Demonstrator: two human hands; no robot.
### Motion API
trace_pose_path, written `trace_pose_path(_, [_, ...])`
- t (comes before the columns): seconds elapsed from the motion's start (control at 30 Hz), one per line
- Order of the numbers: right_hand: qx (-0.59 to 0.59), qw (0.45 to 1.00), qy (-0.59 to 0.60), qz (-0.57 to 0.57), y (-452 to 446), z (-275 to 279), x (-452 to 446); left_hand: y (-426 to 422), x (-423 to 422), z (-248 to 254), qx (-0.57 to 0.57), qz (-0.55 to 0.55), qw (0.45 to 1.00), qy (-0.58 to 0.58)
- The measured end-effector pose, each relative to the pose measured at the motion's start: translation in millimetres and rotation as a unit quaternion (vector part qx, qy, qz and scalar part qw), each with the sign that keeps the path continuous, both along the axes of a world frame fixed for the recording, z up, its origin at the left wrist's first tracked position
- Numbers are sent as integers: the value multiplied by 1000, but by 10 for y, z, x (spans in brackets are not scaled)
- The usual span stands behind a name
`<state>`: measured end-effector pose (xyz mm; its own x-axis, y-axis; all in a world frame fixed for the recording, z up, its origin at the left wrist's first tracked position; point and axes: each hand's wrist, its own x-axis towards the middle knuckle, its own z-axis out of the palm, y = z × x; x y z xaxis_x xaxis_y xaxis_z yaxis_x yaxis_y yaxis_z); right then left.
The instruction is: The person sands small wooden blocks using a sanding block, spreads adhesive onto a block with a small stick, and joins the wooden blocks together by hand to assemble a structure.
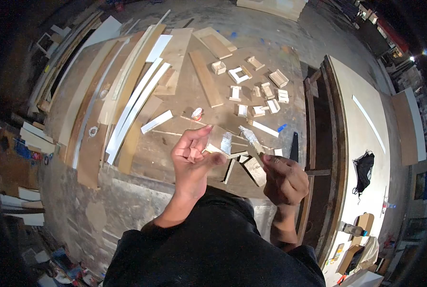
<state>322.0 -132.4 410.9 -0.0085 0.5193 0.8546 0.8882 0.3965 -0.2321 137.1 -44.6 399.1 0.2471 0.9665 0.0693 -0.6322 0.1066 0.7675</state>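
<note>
Cloth point(213, 239), all black, is covering the person's body, closest of all. The bare right hand point(287, 181) is pinching a thin, pale wooden stick point(255, 145) with a white, lumpy tip. The stick is poking out past the fingertips, leaning away and to the left. The bare left hand point(190, 150) is hanging open near the stick, with thumb and pointing finger spread apart. Beneath both hands, a big, flat, brown wooden table point(286, 67) is spreading out. Farther off, small, pale, boxy wooden pieces point(278, 78) are sitting about, and a long, flat, brown board point(206, 79) is lying to their left.
</note>
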Motion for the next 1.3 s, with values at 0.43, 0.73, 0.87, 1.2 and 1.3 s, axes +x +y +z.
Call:
trace_pose_path(0.43, [-44, 996, 62, 42, -56, 24, 257, -136, 376, -73, 102, 26, 993, 44])
trace_pose_path(0.73, [-55, 997, -8, 60, -53, -213, 442, -165, 531, -53, 86, 35, 996, 19])
trace_pose_path(0.87, [-47, 998, -17, 26, -12, -157, 518, -160, 565, -54, 34, 26, 999, -2])
trace_pose_path(1.2, [-35, 998, 30, 49, 19, -190, 610, -114, 601, -77, 48, 25, 999, 4])
trace_pose_path(1.3, [-12, 997, 42, 56, -11, -116, 579, -103, 591, -78, 24, 9, 1000, -1])
